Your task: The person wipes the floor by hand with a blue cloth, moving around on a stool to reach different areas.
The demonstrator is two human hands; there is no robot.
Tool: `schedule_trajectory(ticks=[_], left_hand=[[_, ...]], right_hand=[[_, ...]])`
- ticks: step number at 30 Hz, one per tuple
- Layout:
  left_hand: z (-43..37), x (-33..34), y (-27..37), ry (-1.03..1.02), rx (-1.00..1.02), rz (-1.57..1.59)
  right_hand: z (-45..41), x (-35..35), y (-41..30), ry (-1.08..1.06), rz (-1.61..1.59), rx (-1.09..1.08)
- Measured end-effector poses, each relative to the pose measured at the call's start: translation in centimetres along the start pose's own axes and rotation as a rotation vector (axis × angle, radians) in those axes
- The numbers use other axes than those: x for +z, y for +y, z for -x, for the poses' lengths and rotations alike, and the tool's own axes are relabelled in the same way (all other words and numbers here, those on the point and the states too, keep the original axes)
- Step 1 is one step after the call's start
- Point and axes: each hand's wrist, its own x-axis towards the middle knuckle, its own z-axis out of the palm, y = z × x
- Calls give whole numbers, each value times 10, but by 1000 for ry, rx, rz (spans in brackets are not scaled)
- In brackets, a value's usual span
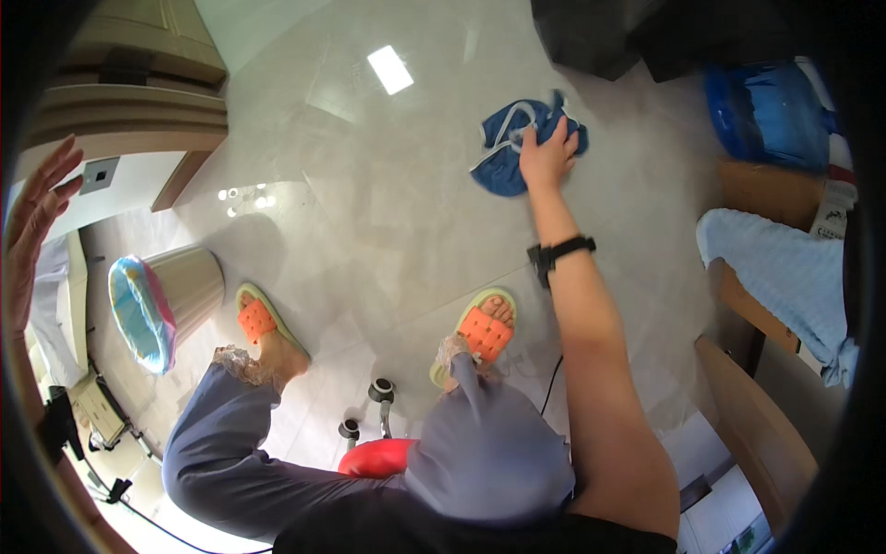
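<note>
My right hand rests on a crumpled blue cloth with white trim, its fingers curled into the fabric. The cloth lies on the glossy floor tiles ahead of my right foot, partly covered by that hand. At the far left edge of the view, my left hand is raised with nothing in it. Its fingers point up and stand slightly apart. A dark strap circles my right wrist.
A lined waste bin stands beside my left slipper. Below me are a red seat and its casters. To the right are a blue water jug, a cardboard box and a light blue towel. A dark cable runs near my right arm.
</note>
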Motion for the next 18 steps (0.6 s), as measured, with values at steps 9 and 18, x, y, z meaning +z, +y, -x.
schedule_trajectory(ticks=[9, 18], left_hand=[[49, 103, -100, -256, -166, 19], [73, 148, -232, -29, -355, 392]], right_hand=[[-2, 63, -105, -680, -212, -614], [228, -57, -87, -866, -239, -1336]])
